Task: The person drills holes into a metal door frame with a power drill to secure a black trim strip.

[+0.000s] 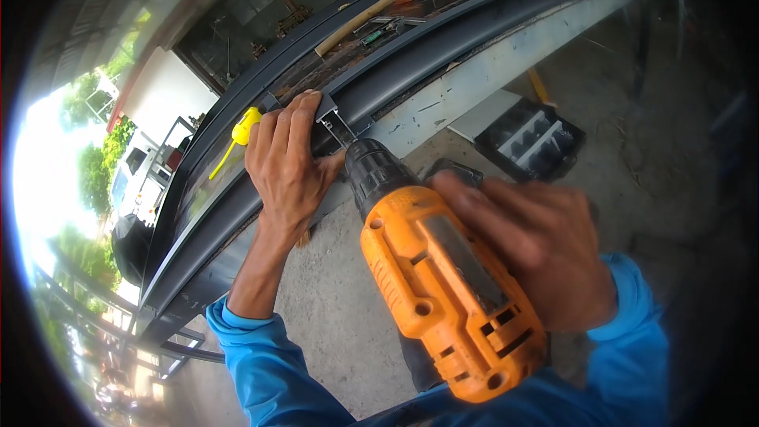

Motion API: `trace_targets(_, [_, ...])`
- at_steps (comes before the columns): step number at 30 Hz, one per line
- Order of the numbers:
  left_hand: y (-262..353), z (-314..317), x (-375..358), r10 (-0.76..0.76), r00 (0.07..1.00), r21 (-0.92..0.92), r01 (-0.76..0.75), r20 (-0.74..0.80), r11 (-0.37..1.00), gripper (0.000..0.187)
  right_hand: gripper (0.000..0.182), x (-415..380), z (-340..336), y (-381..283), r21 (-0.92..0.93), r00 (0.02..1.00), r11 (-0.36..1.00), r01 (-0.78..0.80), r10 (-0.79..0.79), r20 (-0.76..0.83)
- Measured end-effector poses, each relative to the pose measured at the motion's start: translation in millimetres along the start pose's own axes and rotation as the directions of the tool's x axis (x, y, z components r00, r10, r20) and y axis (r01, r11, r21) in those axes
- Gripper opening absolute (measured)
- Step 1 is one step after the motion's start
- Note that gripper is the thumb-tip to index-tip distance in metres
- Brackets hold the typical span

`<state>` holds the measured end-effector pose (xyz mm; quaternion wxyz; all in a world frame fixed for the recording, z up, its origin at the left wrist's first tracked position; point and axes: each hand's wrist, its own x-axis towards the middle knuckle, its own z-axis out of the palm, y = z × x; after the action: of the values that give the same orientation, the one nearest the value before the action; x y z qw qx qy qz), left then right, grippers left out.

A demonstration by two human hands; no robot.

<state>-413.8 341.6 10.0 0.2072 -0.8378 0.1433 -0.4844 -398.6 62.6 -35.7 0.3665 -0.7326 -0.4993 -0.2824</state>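
Note:
My right hand (538, 245) is wrapped around an orange cordless drill (443, 285), on the side away from the camera. The black chuck (375, 174) points up and left, and a thin bit runs from it to a small dark metal bracket (330, 115). Whether the bit touches the bracket cannot be made out. My left hand (288, 158) has its fingers bent over the bracket and presses it on the long dark metal profile (395, 71). Its thumb lies close to the chuck. A yellow tape measure (243, 128) rests just left of these fingers.
A hammer with a wooden handle (356, 25) lies on the bench beyond the profile. Below the pale steel beam (490, 71), a black organizer case (530, 138) with compartments sits on the concrete floor (340, 324). Bright daylight comes from the left.

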Motion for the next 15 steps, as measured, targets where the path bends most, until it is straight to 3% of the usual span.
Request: trace_targets(15, [-0.9, 3.8, -1.1, -0.003, 0.999, -0.014, 0.002, -0.041, 1.000, 0.071, 0.045, 3.1, -1.5, -0.7, 0.125, 0.999, 0.991, -0.037, 0.033, 0.034])
